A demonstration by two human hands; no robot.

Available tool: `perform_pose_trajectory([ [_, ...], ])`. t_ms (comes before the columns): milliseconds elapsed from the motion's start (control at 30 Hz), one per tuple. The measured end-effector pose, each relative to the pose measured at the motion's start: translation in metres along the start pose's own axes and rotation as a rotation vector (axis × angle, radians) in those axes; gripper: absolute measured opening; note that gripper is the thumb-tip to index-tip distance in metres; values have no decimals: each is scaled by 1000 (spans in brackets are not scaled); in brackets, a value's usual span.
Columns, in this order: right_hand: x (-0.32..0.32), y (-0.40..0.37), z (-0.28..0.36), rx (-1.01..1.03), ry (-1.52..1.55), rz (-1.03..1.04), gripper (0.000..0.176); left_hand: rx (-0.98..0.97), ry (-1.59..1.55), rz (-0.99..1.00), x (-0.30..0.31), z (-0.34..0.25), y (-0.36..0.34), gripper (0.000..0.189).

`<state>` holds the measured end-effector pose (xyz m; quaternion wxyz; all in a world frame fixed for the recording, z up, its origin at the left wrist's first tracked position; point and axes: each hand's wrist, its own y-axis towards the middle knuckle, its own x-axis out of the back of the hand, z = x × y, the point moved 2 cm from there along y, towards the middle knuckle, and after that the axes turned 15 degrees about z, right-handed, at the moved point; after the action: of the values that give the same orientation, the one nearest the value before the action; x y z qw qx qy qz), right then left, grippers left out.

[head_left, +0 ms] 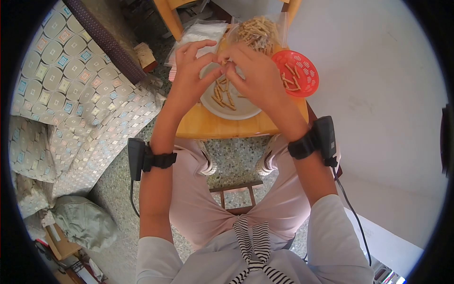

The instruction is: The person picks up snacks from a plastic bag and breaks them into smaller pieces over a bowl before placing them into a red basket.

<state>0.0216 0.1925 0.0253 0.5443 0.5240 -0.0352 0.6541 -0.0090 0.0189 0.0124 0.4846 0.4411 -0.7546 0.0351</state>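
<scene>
Above a white plate (236,113), my left hand (193,71) and my right hand (257,75) meet at the fingertips. Thumb and forefinger of each are pinched together, while the other left fingers are raised and curved. Something small and brownish may sit between the fingertips, but it is too covered to name. Several thin brown sticks (228,98) lie on the plate below my hands. Right of my right hand is a red plastic basket (309,78) with several similar sticks (292,79) in it. Behind it, a clear plastic bag (283,28) holds many short pale-brown sticks (257,33).
Everything stands on a wooden chair seat (198,125). A stack of clear plastic bags (204,31) lies at its back left. Patterned fabric (71,94) covers furniture on the left, and a white wall (378,85) rises on the right. Cables hang from both wrist-strapped black devices (324,139).
</scene>
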Motion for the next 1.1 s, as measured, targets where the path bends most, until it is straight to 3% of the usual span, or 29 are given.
perform_pose_trajectory([
  [433,-9,-8,-16,-2,-1,-16,12,70,41,7,2,6,3,18],
  [533,-17,-11,-22,-34,-12,-55,13,14,71,-47,6,12,6,18],
  [600,-20,-12,-30,-77,-29,-69,14,86,104,-99,9,9,6,17],
  [667,-31,-12,-34,109,-151,39,15,82,123,-88,9,-3,7,17],
  [1100,-56,-35,-40,-52,-93,91,26,80,33,-78,-36,17,17,13],
])
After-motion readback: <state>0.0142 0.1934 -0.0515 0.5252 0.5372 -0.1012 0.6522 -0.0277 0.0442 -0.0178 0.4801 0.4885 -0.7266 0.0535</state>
